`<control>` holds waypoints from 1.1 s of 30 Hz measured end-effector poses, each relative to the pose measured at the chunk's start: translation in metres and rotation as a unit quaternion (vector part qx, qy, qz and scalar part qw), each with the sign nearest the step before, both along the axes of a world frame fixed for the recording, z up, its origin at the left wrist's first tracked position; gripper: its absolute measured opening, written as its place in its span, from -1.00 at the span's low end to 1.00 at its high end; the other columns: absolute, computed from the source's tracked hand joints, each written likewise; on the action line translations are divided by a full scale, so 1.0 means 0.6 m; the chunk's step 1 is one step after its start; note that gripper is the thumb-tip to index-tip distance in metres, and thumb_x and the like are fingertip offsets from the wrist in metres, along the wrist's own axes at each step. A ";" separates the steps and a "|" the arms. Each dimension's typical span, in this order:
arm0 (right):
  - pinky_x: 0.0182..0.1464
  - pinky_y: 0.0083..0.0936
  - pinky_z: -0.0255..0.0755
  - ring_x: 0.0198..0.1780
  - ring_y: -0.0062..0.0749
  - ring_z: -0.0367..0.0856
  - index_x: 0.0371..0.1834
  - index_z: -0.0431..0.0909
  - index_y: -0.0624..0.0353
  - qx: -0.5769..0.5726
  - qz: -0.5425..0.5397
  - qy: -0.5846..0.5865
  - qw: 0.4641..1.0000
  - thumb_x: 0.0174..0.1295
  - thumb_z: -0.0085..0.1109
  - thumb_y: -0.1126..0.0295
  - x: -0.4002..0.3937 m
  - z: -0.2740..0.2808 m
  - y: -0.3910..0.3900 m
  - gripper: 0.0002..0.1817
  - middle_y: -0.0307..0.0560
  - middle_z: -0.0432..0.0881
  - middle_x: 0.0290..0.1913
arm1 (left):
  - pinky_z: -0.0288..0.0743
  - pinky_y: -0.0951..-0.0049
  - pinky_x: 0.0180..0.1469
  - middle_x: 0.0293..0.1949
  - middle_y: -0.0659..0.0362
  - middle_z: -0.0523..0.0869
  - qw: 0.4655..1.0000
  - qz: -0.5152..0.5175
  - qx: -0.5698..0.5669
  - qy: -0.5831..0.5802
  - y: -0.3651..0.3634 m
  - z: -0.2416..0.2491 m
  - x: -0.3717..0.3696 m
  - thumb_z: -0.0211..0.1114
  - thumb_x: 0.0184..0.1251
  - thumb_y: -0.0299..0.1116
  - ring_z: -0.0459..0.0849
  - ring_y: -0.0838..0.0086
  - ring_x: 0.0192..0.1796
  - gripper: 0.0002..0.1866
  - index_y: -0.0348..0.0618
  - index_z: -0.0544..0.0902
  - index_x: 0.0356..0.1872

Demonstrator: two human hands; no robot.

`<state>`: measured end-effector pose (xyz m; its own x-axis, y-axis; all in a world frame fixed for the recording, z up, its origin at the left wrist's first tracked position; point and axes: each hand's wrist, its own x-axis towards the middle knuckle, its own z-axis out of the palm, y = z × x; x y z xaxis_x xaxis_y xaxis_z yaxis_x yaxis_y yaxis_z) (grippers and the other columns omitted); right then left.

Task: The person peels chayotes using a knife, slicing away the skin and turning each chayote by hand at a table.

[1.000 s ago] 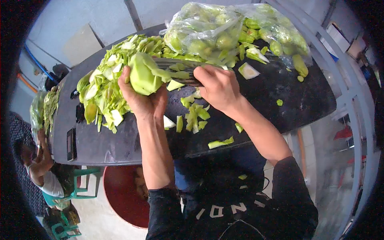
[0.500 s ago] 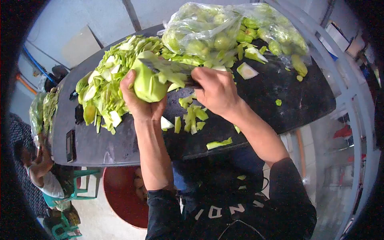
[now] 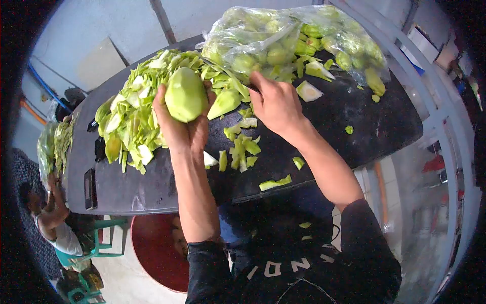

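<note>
My left hand (image 3: 186,136) cups a peeled, pale green chayote (image 3: 184,96) over the table, fingers wrapped round its sides. Closed on a knife (image 3: 228,74), my right hand (image 3: 281,109) is just to the right, the thin blade pointing left and away behind the chayote. The blade is apart from the fruit, and the handle is mostly hidden in my fist. A heap of green peelings (image 3: 132,114) lies on the dark table behind and left of my left hand. Below the knife are a larger green slice (image 3: 225,104) and loose scraps (image 3: 243,149).
Clear plastic bags (image 3: 253,45) of whole chayotes stand at the table's (image 3: 147,187) far side. A cut end piece (image 3: 309,91) lies near them. A small black device (image 3: 90,188) sits at the left edge. Below is a red tub (image 3: 157,248); another person (image 3: 55,218) sits at left.
The knife has come off the chayote and moved behind it. My left hand has turned the fruit more upright, and a large slice now lies beside it on the peelings.
</note>
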<state>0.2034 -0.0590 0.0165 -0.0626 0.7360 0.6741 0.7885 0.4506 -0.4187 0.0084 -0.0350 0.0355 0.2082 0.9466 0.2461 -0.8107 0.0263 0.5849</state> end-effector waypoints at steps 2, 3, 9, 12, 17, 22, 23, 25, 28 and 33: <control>-0.35 -0.14 0.54 -0.30 0.05 0.68 -0.22 0.48 0.20 0.057 0.004 -0.001 0.998 0.07 0.20 0.55 -0.009 -0.006 0.001 -0.80 0.08 0.67 -0.35 | 0.52 -0.05 0.14 0.08 0.01 0.63 0.989 0.090 -0.100 -0.056 -0.001 0.013 0.011 0.16 0.35 0.04 0.61 0.11 0.09 -0.45 -0.15 0.49 0.19; -0.35 -0.14 0.54 -0.30 0.05 0.68 -0.22 0.48 0.20 0.056 0.010 0.003 0.998 0.07 0.20 0.55 -0.015 -0.009 0.000 -0.80 0.08 0.67 -0.35 | 0.48 -0.01 0.20 0.07 0.05 0.64 0.991 0.035 -0.081 -0.096 0.010 -0.007 -0.007 0.17 0.35 0.05 0.59 0.16 0.14 -0.48 -0.13 0.53 0.14; -0.53 -0.48 0.49 -0.50 -0.39 0.55 -0.34 0.43 0.06 0.272 0.016 -0.189 0.943 0.05 0.15 0.39 -0.048 -0.019 -0.017 -0.87 -0.22 0.40 -0.51 | 0.58 0.24 -0.03 -0.17 -0.03 0.65 0.989 0.118 -0.086 -0.018 0.006 -0.008 -0.004 0.12 0.32 0.08 0.62 0.15 -0.10 -0.43 -0.31 0.51 0.00; -0.57 -0.49 0.41 -0.52 -0.41 0.53 -0.32 0.48 0.17 0.291 0.051 -0.176 0.939 -0.01 0.16 0.54 -0.060 -0.020 -0.021 -0.84 -0.20 0.42 -0.50 | 0.58 0.21 -0.04 -0.17 -0.04 0.63 0.988 -0.055 -0.047 -0.136 0.023 -0.038 -0.011 0.13 0.29 0.10 0.61 0.16 -0.10 -0.41 -0.33 0.49 -0.01; -0.56 -0.51 0.44 -0.50 -0.42 0.52 -0.32 0.45 0.10 0.274 0.020 -0.198 0.941 0.04 0.15 0.45 -0.065 -0.020 -0.024 -0.86 -0.24 0.40 -0.51 | 0.58 0.20 -0.04 -0.14 -0.05 0.60 0.981 0.005 -0.099 -0.170 0.005 -0.028 0.007 0.12 0.27 0.13 0.61 0.15 -0.11 -0.37 -0.32 0.45 0.04; -0.55 -0.48 0.49 -0.49 -0.41 0.54 -0.31 0.44 0.02 0.260 0.003 -0.209 0.943 0.09 0.14 0.37 -0.055 -0.019 -0.019 -0.87 -0.25 0.39 -0.51 | 0.57 0.17 0.04 -0.11 -0.02 0.65 0.988 0.132 -0.075 -0.016 -0.001 -0.014 0.006 0.05 0.36 0.06 0.63 0.15 -0.09 -0.46 -0.28 0.52 0.03; -0.55 -0.46 0.49 -0.49 -0.39 0.55 -0.31 0.44 0.01 0.239 -0.007 -0.203 0.950 0.09 0.14 0.38 -0.048 -0.021 -0.011 -0.87 -0.24 0.39 -0.52 | 0.56 0.16 0.07 -0.11 -0.01 0.67 0.986 0.136 -0.083 -0.049 0.006 -0.013 0.004 0.02 0.38 0.05 0.64 0.16 -0.08 -0.47 -0.27 0.54 0.03; -0.54 -0.42 0.50 -0.49 -0.35 0.58 -0.30 0.46 0.00 0.210 -0.018 -0.193 0.958 0.08 0.15 0.40 -0.037 -0.021 -0.008 -0.87 -0.22 0.43 -0.51 | 0.53 0.15 0.12 -0.11 0.00 0.70 0.983 0.125 -0.090 -0.100 0.010 -0.006 0.001 -0.03 0.42 0.03 0.65 0.16 -0.06 -0.48 -0.25 0.56 0.04; -0.55 -0.40 0.50 -0.47 -0.34 0.61 -0.30 0.47 -0.02 0.217 0.007 -0.177 0.960 0.07 0.16 0.40 -0.038 -0.013 -0.019 -0.87 -0.21 0.47 -0.49 | 0.53 0.17 0.12 -0.13 0.00 0.70 0.983 0.134 -0.091 -0.083 -0.004 0.004 0.006 -0.03 0.42 0.04 0.65 0.17 -0.07 -0.47 -0.26 0.57 0.02; -0.53 -0.32 0.53 -0.50 -0.25 0.65 -0.35 0.48 -0.01 0.206 0.043 -0.136 0.968 0.03 0.19 0.44 -0.036 -0.007 -0.018 -0.86 -0.20 0.53 -0.51 | 0.55 0.21 0.07 -0.15 0.04 0.71 0.988 0.119 -0.081 -0.048 -0.015 0.011 0.005 0.04 0.36 0.08 0.67 0.23 -0.09 -0.46 -0.24 0.60 -0.03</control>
